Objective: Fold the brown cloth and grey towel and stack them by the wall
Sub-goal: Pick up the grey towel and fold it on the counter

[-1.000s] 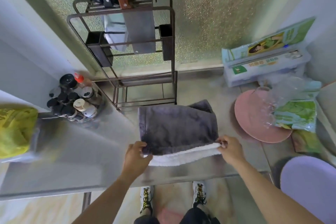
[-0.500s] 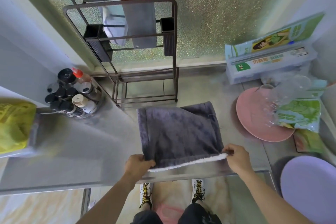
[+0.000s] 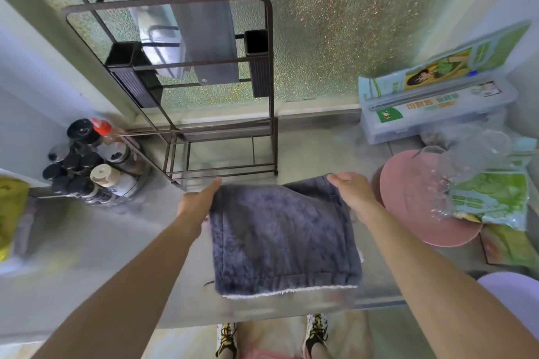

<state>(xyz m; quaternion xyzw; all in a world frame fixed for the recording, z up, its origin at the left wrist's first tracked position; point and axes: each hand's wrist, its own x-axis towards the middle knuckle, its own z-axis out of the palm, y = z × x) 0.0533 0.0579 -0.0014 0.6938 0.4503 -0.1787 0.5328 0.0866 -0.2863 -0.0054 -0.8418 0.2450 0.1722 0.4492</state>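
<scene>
A plush, fuzzy grey towel [image 3: 284, 237], folded square, is laid on the brushed steel counter [image 3: 96, 265]. Its far corners are pinched by the left hand [image 3: 196, 202] and right hand [image 3: 351, 192]. A white edge is shown nearest.

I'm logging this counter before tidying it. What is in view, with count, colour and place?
grey towel: one, grey, white edge, counter centre.
metal rack: one, dark brown, by the window.
knives: several, hanging in the rack.
spice bottles: a cluster, mostly black-capped, left.
pink plate: one, right.
wrap boxes: stacked, green and white, far right.
green packets: on the plate's right side.
left hand: at the towel's far left corner.
right hand: at its far right corner.
</scene>
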